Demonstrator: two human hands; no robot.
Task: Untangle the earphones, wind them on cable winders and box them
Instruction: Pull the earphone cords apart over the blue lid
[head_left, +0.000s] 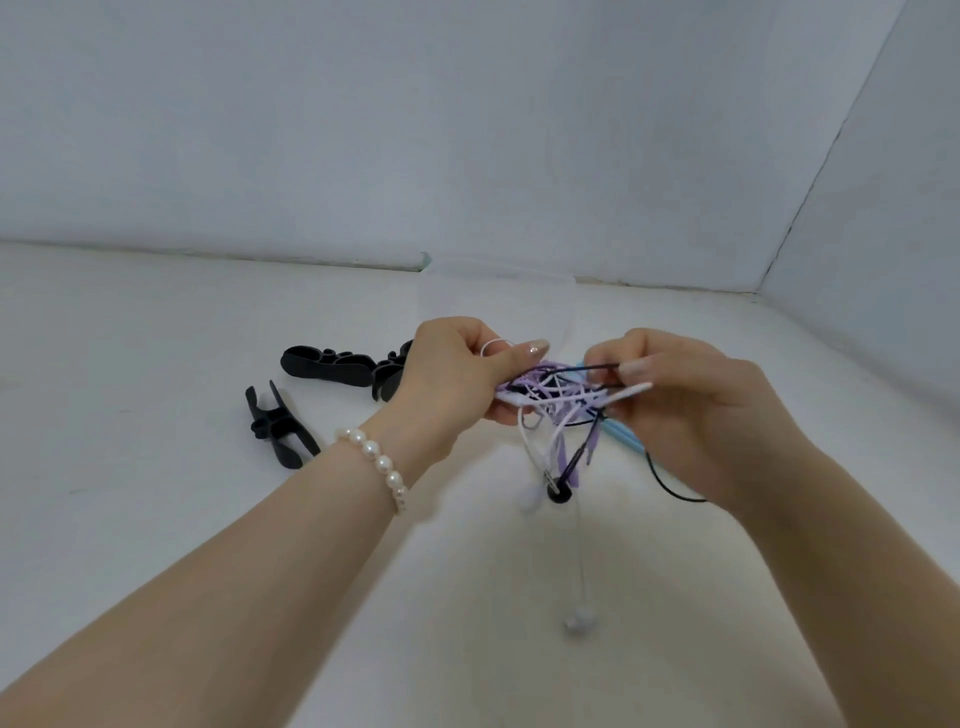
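Note:
A tangle of earphones (558, 397) with white, purple and black cables hangs between my hands above the white table (156, 519). My left hand (457, 379) grips the left side of the bundle, thumb over the cables. At the right side, my right hand (696, 410) pinches a black cable and a white one. Loose ends dangle below: a black earbud (558, 493), a white earbud (579, 623) and a black cable trailing right. Two black cable winders lie on the table at left, one (280, 426) nearer and one (337, 369) farther, partly behind my left hand.
A light blue object (626, 434) lies on the table under my right hand, mostly hidden. White walls enclose the table at the back and right. A pearl bracelet (379, 462) sits on my left wrist.

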